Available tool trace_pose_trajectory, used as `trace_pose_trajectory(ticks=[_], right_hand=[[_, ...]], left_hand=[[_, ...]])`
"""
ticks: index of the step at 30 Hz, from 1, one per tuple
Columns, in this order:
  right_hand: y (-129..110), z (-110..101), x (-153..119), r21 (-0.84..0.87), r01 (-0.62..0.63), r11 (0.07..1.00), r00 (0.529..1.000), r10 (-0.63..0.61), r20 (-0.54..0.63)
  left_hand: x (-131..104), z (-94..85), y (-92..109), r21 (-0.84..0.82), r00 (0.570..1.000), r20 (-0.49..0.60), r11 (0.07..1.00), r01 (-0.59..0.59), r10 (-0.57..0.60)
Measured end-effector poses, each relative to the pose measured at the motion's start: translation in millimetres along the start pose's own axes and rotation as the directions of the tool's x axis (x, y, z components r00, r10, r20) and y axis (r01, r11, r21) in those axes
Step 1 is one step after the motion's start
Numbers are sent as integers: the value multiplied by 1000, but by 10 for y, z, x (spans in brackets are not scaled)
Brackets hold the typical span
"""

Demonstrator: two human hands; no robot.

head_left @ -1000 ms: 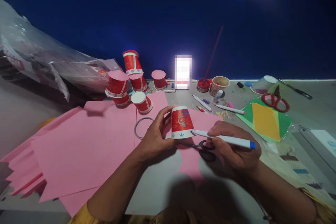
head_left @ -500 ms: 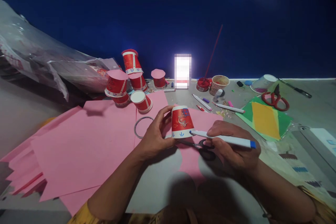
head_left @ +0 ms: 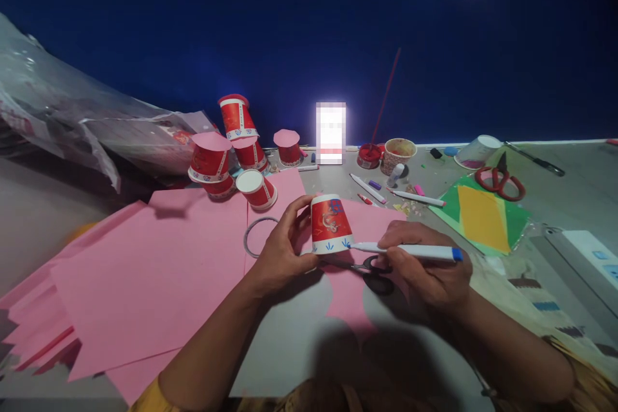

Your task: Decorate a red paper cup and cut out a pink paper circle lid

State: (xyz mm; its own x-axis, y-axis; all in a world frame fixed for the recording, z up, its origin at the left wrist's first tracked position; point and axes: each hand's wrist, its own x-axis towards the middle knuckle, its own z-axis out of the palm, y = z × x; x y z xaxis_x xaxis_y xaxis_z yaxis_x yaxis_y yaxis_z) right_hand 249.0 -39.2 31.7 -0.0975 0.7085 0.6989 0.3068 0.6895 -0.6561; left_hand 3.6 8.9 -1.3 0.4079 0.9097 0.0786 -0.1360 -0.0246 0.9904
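Observation:
A red and white paper cup (head_left: 331,222) stands upside down in my left hand (head_left: 288,238), whose thumb and fingers wrap its left side. Small blue strokes run along the white band at its wide end, and a blue drawing shows higher up. My right hand (head_left: 429,264) pinches a white marker (head_left: 410,250) with a blue end. The marker's tip touches the white band at the cup's lower right. Beneath my hands, black-handled scissors (head_left: 371,264) lie on cut pink paper (head_left: 345,296). A grey tape ring (head_left: 246,238) is left of my left hand.
Pink sheets (head_left: 145,277) cover the left. Behind them are stacked red cups (head_left: 236,119) and a cup on its own (head_left: 263,192). A glowing phone-like screen (head_left: 331,132) stands at the back. Markers (head_left: 415,197), a paint jar (head_left: 369,156) and red-handled scissors (head_left: 512,188) lie to the right.
The blue mark under the marker's tip has gained strokes on the cup's white band. Both hands keep their grips. The whole view has shifted slightly.

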Motion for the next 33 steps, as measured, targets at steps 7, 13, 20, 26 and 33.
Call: trace_pose_trajectory(ticks=[7,13,20,26,33], right_hand=[[121,-18,-39,-94,-122,988,992,118,-45],[291,5,-9,-58,-258,964,947,264,182],[303,-7,1,-16,-335,942,913,329,243],[369,-1,4,79,-444,892,873,411,263],[481,-3,-4,-47,-367,929,930,365,-52]], left_hand=[[-1,-3,65,-220,997,8,972,78,-78],[-35,78,86,-357,987,82,921,157,-137],[-26,75,86,-343,981,133,922,182,-144],[-22,38,53,-296,990,97,947,125,-101],[24,47,28,-76,997,-55,996,53,-57]])
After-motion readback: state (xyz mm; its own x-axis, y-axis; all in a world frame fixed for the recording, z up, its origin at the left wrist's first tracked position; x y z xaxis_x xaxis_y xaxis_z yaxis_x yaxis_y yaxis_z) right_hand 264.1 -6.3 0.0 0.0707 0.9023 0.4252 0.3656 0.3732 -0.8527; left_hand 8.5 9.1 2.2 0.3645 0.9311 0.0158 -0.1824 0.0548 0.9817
